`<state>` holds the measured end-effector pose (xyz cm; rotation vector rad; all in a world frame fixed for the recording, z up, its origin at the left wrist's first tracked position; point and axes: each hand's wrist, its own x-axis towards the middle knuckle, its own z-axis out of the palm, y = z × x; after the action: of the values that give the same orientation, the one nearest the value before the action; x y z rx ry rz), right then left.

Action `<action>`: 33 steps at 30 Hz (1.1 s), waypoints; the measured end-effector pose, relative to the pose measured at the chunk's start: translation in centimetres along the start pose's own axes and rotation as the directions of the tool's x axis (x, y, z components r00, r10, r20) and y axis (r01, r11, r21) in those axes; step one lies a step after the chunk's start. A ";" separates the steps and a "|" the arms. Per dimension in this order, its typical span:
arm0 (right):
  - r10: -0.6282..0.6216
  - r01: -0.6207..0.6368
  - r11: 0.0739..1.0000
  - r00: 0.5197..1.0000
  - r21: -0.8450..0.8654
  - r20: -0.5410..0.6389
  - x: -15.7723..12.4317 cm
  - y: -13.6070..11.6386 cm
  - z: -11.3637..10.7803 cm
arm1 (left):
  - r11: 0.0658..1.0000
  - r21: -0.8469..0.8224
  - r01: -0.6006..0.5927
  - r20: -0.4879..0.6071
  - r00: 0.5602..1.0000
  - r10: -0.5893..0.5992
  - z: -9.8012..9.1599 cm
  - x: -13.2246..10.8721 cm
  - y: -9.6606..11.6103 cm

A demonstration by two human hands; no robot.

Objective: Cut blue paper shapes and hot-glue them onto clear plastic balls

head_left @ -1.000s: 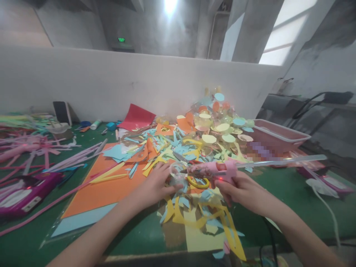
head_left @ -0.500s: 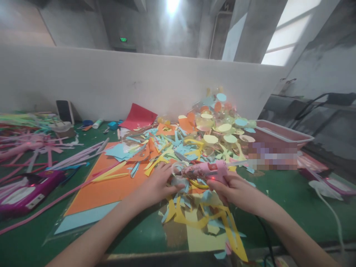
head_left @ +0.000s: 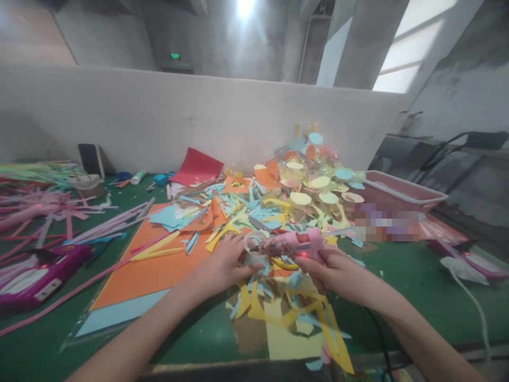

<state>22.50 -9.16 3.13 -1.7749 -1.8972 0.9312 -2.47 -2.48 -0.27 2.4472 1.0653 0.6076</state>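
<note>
1. Gripping, left hand [head_left: 228, 260]: fingers are curling narrowly around a clear round plastic piece [head_left: 256, 258], low among the paper scraps [head_left: 248, 305] at mid-bench; whether it is touching them, cannot tell.
2. Right hand [head_left: 338, 265]: fingers are wrapping the handle of a pink patterned hot-glue gun [head_left: 292, 244]; trigger pressure, cannot tell.
3. Gun particulars: red light is glowing, glue stick [head_left: 338, 232] is protruding from the rear, dark nozzle is pointing at the plastic piece, contact uncertain.
4. Step in hand, as judged: hot glue is being applied to the piece.
5. Next move, as judged: calling for a steady left hold, nozzle clear of the skin, gun drawn off cleanly once enough glue is down.
6. Adjacent stock: paper discs [head_left: 300, 198] are lying among clear rounded pieces, heaped behind.
</note>
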 end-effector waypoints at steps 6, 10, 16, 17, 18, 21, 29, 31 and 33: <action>0.007 -0.008 0.999 1.000 0.050 0.003 0.0 0.4 -0.4 | 1.000 0.004 -0.007 0.007 1.000 0.007 0.3 0.0 -0.5; 0.004 0.000 0.998 0.998 0.058 -0.060 0.6 0.6 -0.8 | 1.000 0.007 0.010 0.003 1.000 -0.010 0.4 0.0 -0.7; 0.036 -0.031 0.999 0.987 0.039 -0.154 1.7 0.1 -0.5 | 1.000 -0.022 0.001 -0.019 1.000 -0.002 0.5 0.0 -0.9; 0.034 -0.028 0.999 0.988 0.045 -0.153 1.9 0.1 -0.4 | 1.000 -0.025 0.003 -0.018 1.000 -0.003 0.6 0.1 -1.0; 0.030 -0.022 0.998 0.989 0.053 -0.147 2.0 0.1 -0.3 | 1.000 -0.026 0.005 -0.016 1.000 -0.006 0.6 0.1 -1.0; 0.013 -0.005 0.998 0.993 0.068 -0.116 2.2 0.2 -0.1 | 0.999 -0.033 0.015 -0.004 1.000 -0.015 0.5 0.1 -0.8; -0.027 0.031 0.999 0.995 0.038 -0.098 2.5 0.3 0.0 | 0.999 -0.025 0.022 0.020 1.000 -0.021 0.5 0.0 -0.8; -0.040 0.044 0.998 0.995 0.044 -0.089 2.7 0.3 0.0 | 1.000 -0.019 0.016 0.022 1.000 -0.015 0.6 0.0 -1.0; -0.055 0.059 0.997 0.995 0.049 -0.080 2.8 0.3 0.0 | 1.000 -0.025 0.013 0.023 1.000 -0.013 0.7 0.0 -1.0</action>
<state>22.32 -6.44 2.49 -1.6940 -1.8482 0.8695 -2.72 -1.98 -1.34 2.4182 1.0577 0.5847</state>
